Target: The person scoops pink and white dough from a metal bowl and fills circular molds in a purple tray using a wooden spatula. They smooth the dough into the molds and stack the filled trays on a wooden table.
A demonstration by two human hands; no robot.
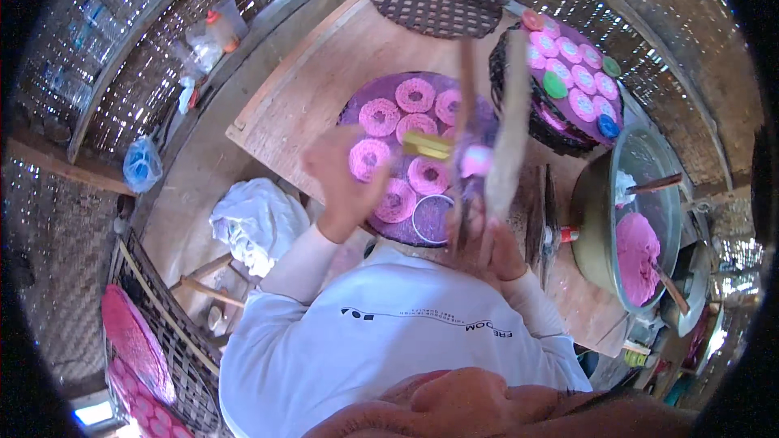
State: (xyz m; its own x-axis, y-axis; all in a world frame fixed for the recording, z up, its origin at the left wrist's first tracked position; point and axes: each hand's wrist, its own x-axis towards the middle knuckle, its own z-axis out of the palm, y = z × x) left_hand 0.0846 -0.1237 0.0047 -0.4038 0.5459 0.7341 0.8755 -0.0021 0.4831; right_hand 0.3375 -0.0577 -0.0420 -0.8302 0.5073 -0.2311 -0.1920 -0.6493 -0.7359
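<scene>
I seem to have my right hand [501,250] closed round a pale wooden stick [511,118]; my left hand [345,178], over the left of the purple tray [380,88], is too blurred to tell open from closed. The white ring [413,217] lies on the tray's near side, beside pink rounds [402,96]. A low left wrist could smear a round; a dipping stick could shift the ring.
</scene>
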